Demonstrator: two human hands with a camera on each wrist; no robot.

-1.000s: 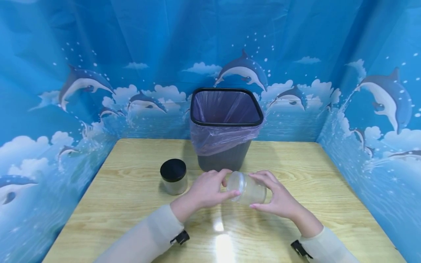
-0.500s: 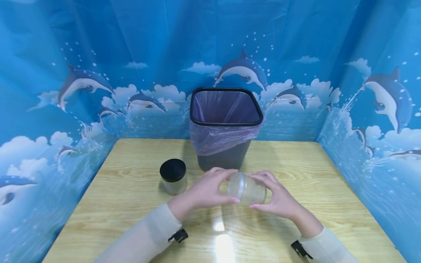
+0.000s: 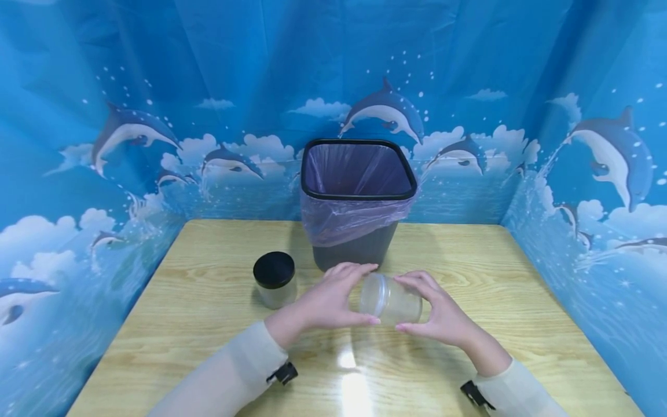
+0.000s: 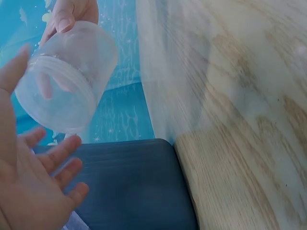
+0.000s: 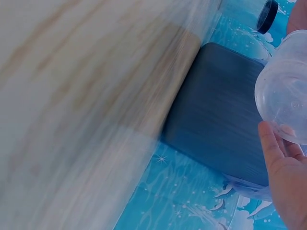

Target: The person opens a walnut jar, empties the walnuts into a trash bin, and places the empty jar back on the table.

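Observation:
A clear plastic jar (image 3: pixel 401 301) lies on its side in the air over the table, its round, rimmed end turned left. My right hand (image 3: pixel 440 313) holds it by the other end, fingers above and thumb below, and the right wrist view shows that hand (image 5: pixel 288 175) at the jar's base. My left hand (image 3: pixel 333 298) is spread around the rimmed end (image 4: pixel 57 96). In the left wrist view, the left fingers (image 4: pixel 62 153) stand apart from the jar, with a gap showing. A second jar (image 3: pixel 278 294) with a black lid (image 3: pixel 274 270) stands upright left of my left hand.
A dark grey trash bin (image 3: pixel 354 255) lined with a purple bag (image 3: pixel 354 217) stands behind my hands, its black rim facing up. Everything stands on a wood-grain table (image 3: pixel 219 249). Blue dolphin-print curtains (image 3: pixel 250 69) enclose the back and sides.
My left hand has let go of the jar's rimmed end, its fingers spreading and shifting slightly left. My right hand and the jar stay almost in place.

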